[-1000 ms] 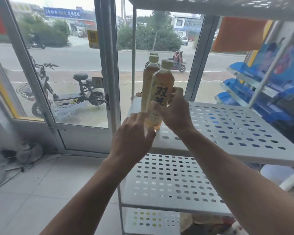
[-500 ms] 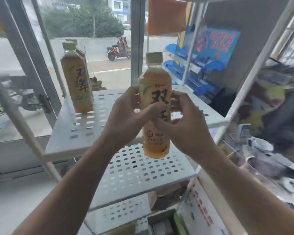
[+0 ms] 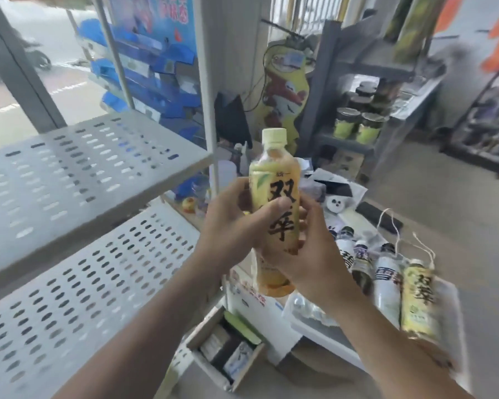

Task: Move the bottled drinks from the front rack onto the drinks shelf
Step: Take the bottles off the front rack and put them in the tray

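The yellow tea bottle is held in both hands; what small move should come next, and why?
Probably carry the yellow tea bottle right, toward the shelves with jars. The left hand and right hand grip it upright, already clear of the perforated rack.

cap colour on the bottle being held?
Pale yellow cap on the tea bottle, clearest in the head view.

One yellow tea bottle [image 3: 274,203], pale yellow cap, black characters on its label, stands upright at frame centre, clear of the white perforated rack [image 3: 78,180] at left. Four further bottles [image 3: 386,283] lie side by side at lower right: three white or dark-labelled, one yellow at the right end.
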A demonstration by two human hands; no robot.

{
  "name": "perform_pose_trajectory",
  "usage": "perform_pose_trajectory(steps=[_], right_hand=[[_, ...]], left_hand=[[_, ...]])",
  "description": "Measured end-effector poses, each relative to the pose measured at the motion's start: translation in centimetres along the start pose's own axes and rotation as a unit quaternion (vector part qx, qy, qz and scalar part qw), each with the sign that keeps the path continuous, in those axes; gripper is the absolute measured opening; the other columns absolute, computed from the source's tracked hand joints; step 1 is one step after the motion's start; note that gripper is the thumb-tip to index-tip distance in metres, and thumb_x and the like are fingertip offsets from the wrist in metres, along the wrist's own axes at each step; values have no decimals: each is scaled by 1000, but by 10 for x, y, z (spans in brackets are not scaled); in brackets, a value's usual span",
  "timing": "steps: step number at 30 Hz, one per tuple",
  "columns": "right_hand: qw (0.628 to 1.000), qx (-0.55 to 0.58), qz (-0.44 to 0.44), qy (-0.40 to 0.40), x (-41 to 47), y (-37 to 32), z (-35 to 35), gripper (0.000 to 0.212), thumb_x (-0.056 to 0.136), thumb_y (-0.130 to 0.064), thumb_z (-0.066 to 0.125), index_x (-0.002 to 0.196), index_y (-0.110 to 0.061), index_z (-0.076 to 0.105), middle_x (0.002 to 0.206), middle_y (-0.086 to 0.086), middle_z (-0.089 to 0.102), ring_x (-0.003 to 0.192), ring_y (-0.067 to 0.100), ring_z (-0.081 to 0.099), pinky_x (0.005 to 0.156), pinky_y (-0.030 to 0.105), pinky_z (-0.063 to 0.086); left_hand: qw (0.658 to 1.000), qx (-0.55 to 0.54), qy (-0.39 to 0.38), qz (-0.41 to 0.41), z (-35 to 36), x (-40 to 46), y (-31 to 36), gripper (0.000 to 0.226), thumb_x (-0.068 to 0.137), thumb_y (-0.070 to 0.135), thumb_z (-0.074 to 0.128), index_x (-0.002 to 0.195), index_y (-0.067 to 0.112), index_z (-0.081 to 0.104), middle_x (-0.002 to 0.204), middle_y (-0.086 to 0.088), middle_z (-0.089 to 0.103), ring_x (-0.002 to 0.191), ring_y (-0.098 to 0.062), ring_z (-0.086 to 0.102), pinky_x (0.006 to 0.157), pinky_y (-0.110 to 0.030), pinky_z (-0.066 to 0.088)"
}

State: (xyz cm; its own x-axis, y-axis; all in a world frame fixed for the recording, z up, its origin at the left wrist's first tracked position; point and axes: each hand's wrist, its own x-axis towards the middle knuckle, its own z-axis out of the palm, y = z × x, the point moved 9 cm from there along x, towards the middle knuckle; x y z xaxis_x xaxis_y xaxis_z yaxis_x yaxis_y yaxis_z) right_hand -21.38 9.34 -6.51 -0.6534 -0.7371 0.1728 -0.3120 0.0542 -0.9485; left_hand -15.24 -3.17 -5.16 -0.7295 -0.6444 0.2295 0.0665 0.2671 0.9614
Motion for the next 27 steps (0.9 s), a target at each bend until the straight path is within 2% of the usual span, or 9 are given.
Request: perform_pose_trajectory(steps=[2, 4, 7, 10, 16, 19, 21, 24, 27], right_hand=[[999, -6, 33, 39, -8, 22, -31, 65, 75, -38, 82, 124, -38, 39, 97, -23, 65, 90, -8, 65, 67, 14, 52], [994, -18, 64, 82, -16, 44, -60, 63, 75, -32, 83, 120, -38, 39, 97, -19, 65, 86, -10, 65, 63, 10, 49], [984, -55, 94, 144, -29, 73, -97, 63, 72, -41, 83, 119, -38, 43, 107, -12, 64, 93, -5, 64, 68, 17, 53], [970, -87, 128, 188, -42, 99, -126, 67, 70, -47, 82, 126, -32, 48, 113, -10, 61, 101, 0, 62, 76, 21, 54], [930, -143, 241, 239, -62, 148, -173, 51, 72, -43, 78, 113, -30, 51, 100, -11, 62, 86, 1, 61, 58, 13, 43], [912, -144, 306, 231, -71, 174, -182, 41, 77, -44, 76, 105, -24, 52, 90, -9, 61, 73, 0, 58, 46, 12, 37], [898, -165, 340, 224, -74, 189, -185, 41, 80, -45, 73, 104, -20, 51, 88, -7, 59, 70, 3, 57, 48, 19, 38], [874, -218, 383, 204, -74, 208, -189, 52, 77, -50, 72, 109, -16, 49, 95, -1, 59, 73, 12, 57, 51, 25, 40], [858, -293, 387, 165, -67, 216, -187, 63, 76, -55, 71, 112, -8, 51, 108, 6, 56, 85, 22, 58, 59, 28, 41]], left_hand=[[999, 6, -36, -16, 42, 7, -12, 50, 70, 56, 75, 103, 19, 68, 91, -3, 74, 88, -24, 72, 76, -54, 58], [997, 9, -74, -31, 83, 12, -21, 44, 71, 53, 74, 98, 19, 67, 86, -2, 73, 83, -20, 71, 74, -49, 59], [990, 20, -130, -51, 136, 14, -34, 33, 76, 47, 74, 92, 19, 66, 80, -2, 71, 77, -19, 70, 66, -40, 57], [981, 2, -179, -75, 183, 14, -49, 36, 76, 47, 74, 91, 15, 67, 82, -5, 72, 79, -22, 72, 71, -46, 60], [952, 70, -273, -119, 256, 9, -80, 39, 77, 55, 70, 87, 18, 66, 81, 0, 72, 78, -19, 71, 76, -49, 59], [922, 208, -316, -79, 273, 5, -89, 40, 90, 54, 59, 108, 19, 63, 103, 4, 70, 95, -14, 66, 82, -38, 56], [907, 279, -315, -25, 270, 5, -89, 44, 94, 50, 54, 123, 17, 59, 118, 3, 65, 106, -16, 62, 87, -36, 53], [879, 368, -300, 49, 256, 5, -92, 39, 96, 49, 51, 121, 19, 58, 117, 1, 63, 103, -20, 61, 81, -41, 55], [859, 411, -295, 70, 242, 2, -99, 36, 97, 47, 48, 122, 23, 55, 117, 1, 62, 104, -21, 60, 79, -41, 55]])
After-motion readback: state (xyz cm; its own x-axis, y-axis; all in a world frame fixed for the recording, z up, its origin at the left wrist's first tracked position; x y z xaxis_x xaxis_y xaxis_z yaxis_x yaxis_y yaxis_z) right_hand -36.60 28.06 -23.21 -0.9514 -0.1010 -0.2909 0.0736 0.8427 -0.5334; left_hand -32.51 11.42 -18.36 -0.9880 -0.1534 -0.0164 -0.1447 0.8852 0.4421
